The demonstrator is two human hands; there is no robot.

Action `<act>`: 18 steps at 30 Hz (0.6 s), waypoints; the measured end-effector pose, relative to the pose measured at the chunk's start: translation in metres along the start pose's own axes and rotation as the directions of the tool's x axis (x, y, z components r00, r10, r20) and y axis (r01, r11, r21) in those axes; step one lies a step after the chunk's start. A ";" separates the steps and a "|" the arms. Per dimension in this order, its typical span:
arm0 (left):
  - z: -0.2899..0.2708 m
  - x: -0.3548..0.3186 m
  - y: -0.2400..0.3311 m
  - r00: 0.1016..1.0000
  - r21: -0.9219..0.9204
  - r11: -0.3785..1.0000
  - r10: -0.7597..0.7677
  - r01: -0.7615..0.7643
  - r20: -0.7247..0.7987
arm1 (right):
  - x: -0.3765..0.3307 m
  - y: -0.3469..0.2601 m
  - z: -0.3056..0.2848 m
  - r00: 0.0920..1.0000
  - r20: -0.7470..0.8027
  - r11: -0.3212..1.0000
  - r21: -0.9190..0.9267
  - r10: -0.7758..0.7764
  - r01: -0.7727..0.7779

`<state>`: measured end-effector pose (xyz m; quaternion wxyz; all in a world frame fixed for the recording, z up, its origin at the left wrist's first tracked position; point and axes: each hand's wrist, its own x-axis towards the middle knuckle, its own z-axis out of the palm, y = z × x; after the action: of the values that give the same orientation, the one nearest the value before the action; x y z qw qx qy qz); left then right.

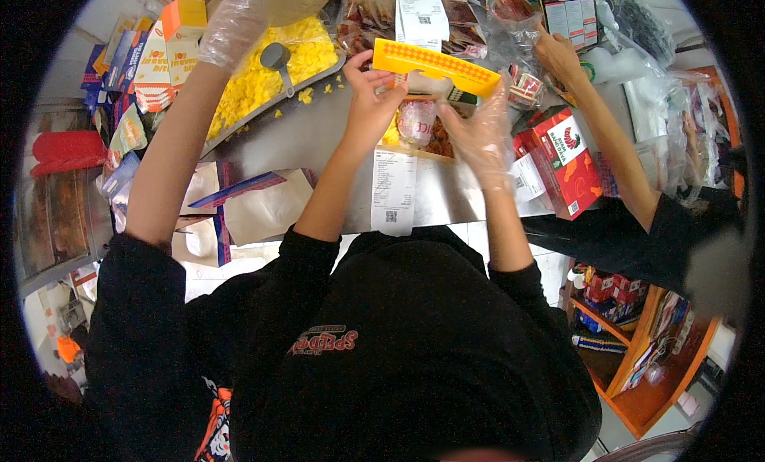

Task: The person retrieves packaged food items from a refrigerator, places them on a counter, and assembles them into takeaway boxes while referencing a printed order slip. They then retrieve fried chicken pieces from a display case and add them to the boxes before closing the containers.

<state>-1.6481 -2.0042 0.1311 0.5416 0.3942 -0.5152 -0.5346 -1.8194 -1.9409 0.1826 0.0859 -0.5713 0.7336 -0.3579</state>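
Observation:
A food box with a yellow, checker-edged lid (pixel 438 66) stands raised in front of me on the metal table. My bare left hand (pixel 374 99) is closed on the lid's left end. The right one, my gloved right hand (pixel 482 135), grips the box's right side, its thumb over the edge. Inside the box are a round wrapped packet with pink print (pixel 417 121), some yellow food and some brownish food; my fingers hide part of it. A printed receipt (pixel 393 187) hangs at the table's near edge, just below the box.
To the left, a tray (pixel 333 67) of yellow rice holds a grey scoop (pixel 276 57), with a co-worker's gloved arm (pixel 187 115) reaching across. Open paper pouches (pixel 263 207) lie nearer. At right are a red carton (pixel 567 159) and another co-worker's arm (pixel 610 127) by a tablet (pixel 569 17).

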 end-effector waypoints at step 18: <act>-0.050 -0.015 0.036 0.824 0.779 0.271 0.217 -0.565 0.522 | 0.024 0.093 -0.012 0.882 0.322 0.936 0.045 -0.344 0.348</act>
<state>-1.5915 -1.9912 0.1562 0.2589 0.3920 -0.8807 -0.0613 -1.9060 -1.9493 0.1404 0.1363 -0.7447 0.5981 -0.2631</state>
